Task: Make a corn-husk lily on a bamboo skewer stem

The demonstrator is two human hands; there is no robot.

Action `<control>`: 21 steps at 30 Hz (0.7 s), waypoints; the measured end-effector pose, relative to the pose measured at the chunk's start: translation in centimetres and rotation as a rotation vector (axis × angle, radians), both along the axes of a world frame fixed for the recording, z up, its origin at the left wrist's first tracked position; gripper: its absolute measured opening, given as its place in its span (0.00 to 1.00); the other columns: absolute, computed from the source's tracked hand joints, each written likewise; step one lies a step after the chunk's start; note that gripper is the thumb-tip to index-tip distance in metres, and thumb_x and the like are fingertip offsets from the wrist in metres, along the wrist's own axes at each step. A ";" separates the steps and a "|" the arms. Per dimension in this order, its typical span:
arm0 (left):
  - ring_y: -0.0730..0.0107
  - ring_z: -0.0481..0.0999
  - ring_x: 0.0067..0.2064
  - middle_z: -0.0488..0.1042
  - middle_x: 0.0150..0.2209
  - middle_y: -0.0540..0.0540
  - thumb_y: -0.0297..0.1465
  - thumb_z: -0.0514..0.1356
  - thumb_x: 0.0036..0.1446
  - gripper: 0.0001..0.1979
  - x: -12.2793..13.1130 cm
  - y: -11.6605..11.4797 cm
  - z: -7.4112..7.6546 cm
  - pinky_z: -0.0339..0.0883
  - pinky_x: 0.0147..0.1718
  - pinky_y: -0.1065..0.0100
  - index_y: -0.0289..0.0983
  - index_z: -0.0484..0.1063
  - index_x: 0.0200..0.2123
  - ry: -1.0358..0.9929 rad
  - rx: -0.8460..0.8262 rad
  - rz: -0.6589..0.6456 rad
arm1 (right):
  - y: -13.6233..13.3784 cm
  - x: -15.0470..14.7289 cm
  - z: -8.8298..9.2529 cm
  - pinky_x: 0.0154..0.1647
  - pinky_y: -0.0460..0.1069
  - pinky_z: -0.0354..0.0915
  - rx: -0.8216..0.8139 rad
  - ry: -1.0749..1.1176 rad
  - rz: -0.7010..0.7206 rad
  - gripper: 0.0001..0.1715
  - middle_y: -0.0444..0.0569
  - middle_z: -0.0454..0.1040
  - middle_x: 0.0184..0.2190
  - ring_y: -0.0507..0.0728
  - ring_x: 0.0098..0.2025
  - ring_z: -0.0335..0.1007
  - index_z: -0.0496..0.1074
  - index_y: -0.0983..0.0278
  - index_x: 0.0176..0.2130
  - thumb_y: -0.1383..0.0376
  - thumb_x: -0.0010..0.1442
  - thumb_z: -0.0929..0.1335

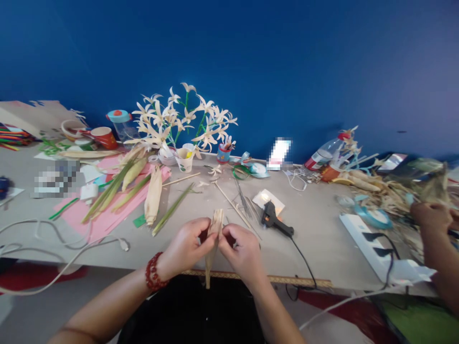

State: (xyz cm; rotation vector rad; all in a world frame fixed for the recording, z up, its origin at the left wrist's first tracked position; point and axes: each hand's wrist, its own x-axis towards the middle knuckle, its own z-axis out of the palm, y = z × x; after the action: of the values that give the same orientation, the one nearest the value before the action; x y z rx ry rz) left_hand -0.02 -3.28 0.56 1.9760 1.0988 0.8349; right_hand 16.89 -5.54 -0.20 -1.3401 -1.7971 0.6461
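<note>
A dry, pale corn husk strip (216,220) hangs between my hands at the table's front edge, its narrow end pointing down. My left hand (191,241), with a red bead bracelet on the wrist, pinches the husk from the left. Thumb and fingers of my right hand (242,246) close on its right side. A black glue gun (275,220) lies to the right, beside a small white packet (268,200). Thin wires (244,200) and a thin stick (233,204) lie just beyond my hands. Left of them are a green husk piece (174,209) and a bundled pale husk (154,196).
White husk flowers (186,117) stand in a paper cup (184,160) at the back. Pink paper (107,217) lies left, near a white cable (89,239). A power strip (369,243) is on the right, where another person's hand (432,220) holds dry husk. A bottle (324,154) leans behind.
</note>
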 end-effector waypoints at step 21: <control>0.71 0.65 0.26 0.67 0.25 0.47 0.41 0.58 0.59 0.14 -4.4 -2.4 2.5 0.59 0.25 0.68 0.37 0.69 0.27 -0.310 -0.462 -0.289 | 1.8 5.6 -1.1 0.28 0.47 0.59 0.149 -0.272 -0.392 0.11 0.47 0.73 0.23 0.54 0.25 0.68 0.72 0.62 0.29 0.63 0.60 0.64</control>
State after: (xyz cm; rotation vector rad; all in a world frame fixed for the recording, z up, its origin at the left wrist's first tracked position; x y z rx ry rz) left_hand -4.45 -5.69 3.10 1.5110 0.7232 0.6351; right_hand 22.48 -3.74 -1.32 -1.6755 -1.6790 0.1206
